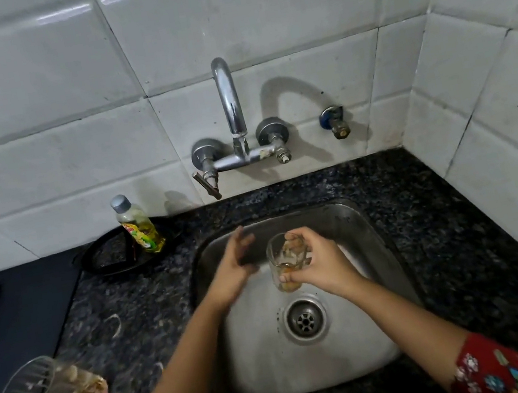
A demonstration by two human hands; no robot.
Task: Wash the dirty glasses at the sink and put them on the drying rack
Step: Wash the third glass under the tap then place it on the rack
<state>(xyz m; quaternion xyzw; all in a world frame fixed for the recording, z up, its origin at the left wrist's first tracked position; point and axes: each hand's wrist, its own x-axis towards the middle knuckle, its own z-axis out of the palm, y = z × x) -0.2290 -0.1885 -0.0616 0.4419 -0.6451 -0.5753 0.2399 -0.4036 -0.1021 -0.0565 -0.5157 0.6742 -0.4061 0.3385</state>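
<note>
My right hand (323, 263) grips a clear dirty glass (284, 261) with brownish residue, held over the steel sink (314, 359) above the drain (304, 319). My left hand (235, 264) hovers just left of the glass with fingers spread and relaxed, holding nothing. A second dirty glass (48, 391) with brown residue stands on the dark granite counter (127, 323) at the lower left. The chrome tap (231, 114) rises from the tiled wall behind the sink; no water stream is visible.
A bottle of yellow dish liquid (138, 224) stands on a black round plate (122, 251) left of the sink. A second small valve (334, 122) sits on the wall to the right. A dark flat surface (4, 328) borders the counter at left.
</note>
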